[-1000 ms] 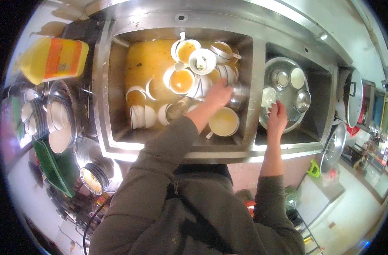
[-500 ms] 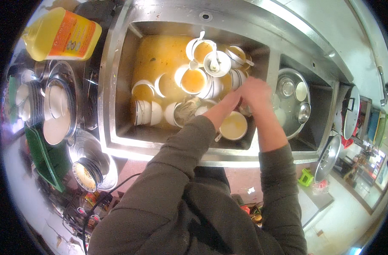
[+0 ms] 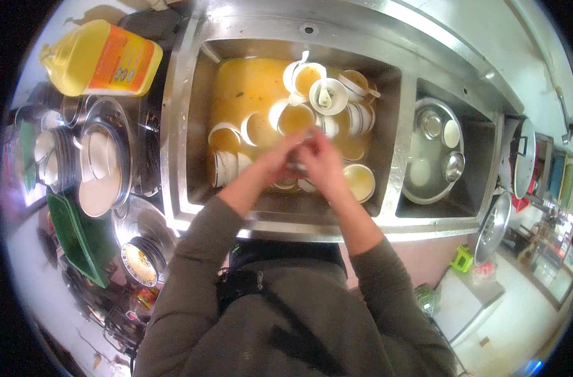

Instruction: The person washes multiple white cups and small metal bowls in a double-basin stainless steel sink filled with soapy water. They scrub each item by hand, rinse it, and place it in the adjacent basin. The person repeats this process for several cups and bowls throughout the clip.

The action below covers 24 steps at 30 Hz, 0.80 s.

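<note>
My left hand (image 3: 272, 168) and my right hand (image 3: 319, 162) are together above the near middle of a large steel sink (image 3: 393, 141). Their fingers are closed around something small and greyish, blurred and mostly covered. Below and beyond them, white bowls (image 3: 259, 128) lie in murky orange-yellow water (image 3: 245, 81), some tipped on their sides. Farther back, a small bowl (image 3: 337, 100) holds a white spoon (image 3: 325, 95). Right of my right hand sits a bowl (image 3: 359, 181) full of yellowish liquid.
The right-hand basin holds a round metal tub (image 3: 457, 129) with small dishes in water. On the left stand a yellow jug (image 3: 79, 60), stacked plates (image 3: 98, 188) and a green crate (image 3: 73, 232). Metal lids (image 3: 492, 229) lean at the right.
Both hands have moved left from the sink's right side to its near middle, still together. The view has shifted slightly. The greyish cloth seen among the bowls earlier is now out of sight.
</note>
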Motion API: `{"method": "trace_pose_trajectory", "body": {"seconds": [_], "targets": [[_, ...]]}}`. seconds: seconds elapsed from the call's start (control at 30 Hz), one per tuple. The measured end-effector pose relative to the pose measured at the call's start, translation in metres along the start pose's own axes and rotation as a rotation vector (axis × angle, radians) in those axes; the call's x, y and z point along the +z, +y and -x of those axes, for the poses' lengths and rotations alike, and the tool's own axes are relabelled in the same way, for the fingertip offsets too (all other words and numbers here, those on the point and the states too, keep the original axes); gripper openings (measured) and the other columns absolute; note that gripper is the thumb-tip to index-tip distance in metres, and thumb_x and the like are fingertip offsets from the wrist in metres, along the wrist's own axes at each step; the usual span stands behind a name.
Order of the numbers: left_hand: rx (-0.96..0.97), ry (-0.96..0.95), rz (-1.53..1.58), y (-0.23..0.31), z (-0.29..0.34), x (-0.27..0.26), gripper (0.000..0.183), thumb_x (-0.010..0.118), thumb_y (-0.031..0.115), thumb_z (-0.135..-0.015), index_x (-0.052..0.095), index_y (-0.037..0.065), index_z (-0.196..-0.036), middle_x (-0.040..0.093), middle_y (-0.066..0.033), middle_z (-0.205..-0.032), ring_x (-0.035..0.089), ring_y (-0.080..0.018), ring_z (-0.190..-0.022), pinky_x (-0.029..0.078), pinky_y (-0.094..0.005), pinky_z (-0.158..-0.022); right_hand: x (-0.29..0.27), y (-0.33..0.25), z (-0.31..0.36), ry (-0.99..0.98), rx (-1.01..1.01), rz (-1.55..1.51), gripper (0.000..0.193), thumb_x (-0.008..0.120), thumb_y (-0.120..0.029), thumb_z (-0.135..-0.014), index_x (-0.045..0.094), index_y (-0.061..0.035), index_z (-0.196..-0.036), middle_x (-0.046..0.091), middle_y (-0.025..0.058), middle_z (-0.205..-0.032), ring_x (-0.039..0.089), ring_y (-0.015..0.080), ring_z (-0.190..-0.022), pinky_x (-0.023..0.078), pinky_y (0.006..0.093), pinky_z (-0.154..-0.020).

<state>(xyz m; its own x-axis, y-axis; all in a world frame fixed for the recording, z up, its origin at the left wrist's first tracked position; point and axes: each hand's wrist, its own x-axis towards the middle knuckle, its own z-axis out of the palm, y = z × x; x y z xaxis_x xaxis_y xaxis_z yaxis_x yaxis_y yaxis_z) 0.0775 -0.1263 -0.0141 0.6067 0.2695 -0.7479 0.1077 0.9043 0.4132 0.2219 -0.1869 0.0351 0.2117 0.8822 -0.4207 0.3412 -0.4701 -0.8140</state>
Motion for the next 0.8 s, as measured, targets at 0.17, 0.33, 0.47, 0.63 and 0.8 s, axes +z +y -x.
{"method": "trace_pose_trajectory", "body": {"seconds": [0.17, 0.33, 0.47, 0.63, 0.8], "targets": [[0.020, 0.389, -0.124, -0.001, 0.036, -0.080, 0.060, 0.061, 0.022, -0.092, 0.043, 0.015, -0.148, 0.059, -0.0098, -0.130, 0.065, -0.0265, -0.107, 0.060, -0.0459, -0.072, 0.048, 0.005, 0.005, -0.459, -0.006, -0.217, 0.065, 0.060, -0.011, -0.093, 0.035, -0.0057, -0.153, 0.069, 0.0176, -0.119, 0.067, 0.0282, -0.111, 0.051, 0.0394, -0.098], [0.312, 0.633, -0.150, -0.002, 0.052, -0.096, 0.066, 0.057, 0.009, -0.086, 0.042, 0.014, -0.150, 0.060, -0.0103, -0.129, 0.065, -0.0260, -0.107, 0.061, -0.0431, -0.068, 0.064, 0.047, -0.015, -0.244, -0.259, 0.823, 0.046, 0.071, -0.017, -0.081, 0.060, -0.0046, -0.124, 0.064, 0.0191, -0.113, 0.062, 0.0387, -0.109, 0.051, 0.0476, -0.096], [0.272, 0.761, -0.291, -0.003, 0.066, -0.099, 0.064, 0.062, 0.015, -0.086, 0.046, 0.015, -0.148, 0.061, -0.0116, -0.133, 0.065, -0.0251, -0.108, 0.060, -0.0396, -0.072, 0.082, 0.070, -0.049, -0.368, -0.125, 0.711, 0.048, 0.071, -0.014, -0.078, 0.061, -0.0022, -0.123, 0.067, 0.0226, -0.114, 0.064, 0.0390, -0.110, 0.051, 0.0461, -0.095], [0.360, 0.847, -0.565, 0.000, 0.075, -0.099, 0.063, 0.070, 0.027, -0.087, 0.050, 0.012, -0.145, 0.061, -0.0135, -0.134, 0.064, -0.0251, -0.110, 0.058, -0.0347, -0.079, 0.074, 0.066, -0.062, -0.110, 0.029, 0.248, 0.055, 0.068, -0.009, -0.079, 0.058, -0.0020, -0.133, 0.070, 0.0213, -0.113, 0.066, 0.0370, -0.110, 0.054, 0.0445, -0.092], [0.378, 0.744, -0.372, 0.005, 0.060, -0.061, 0.065, 0.069, 0.042, -0.095, 0.049, 0.007, -0.146, 0.059, -0.0161, -0.138, 0.061, -0.0262, -0.117, 0.051, -0.0349, -0.098, 0.063, 0.006, -0.027, -0.062, 0.056, -0.099, 0.064, 0.067, -0.011, -0.079, 0.051, -0.0015, -0.141, 0.058, 0.0251, -0.135, 0.060, 0.0402, -0.120, 0.048, 0.0447, -0.105]]}}
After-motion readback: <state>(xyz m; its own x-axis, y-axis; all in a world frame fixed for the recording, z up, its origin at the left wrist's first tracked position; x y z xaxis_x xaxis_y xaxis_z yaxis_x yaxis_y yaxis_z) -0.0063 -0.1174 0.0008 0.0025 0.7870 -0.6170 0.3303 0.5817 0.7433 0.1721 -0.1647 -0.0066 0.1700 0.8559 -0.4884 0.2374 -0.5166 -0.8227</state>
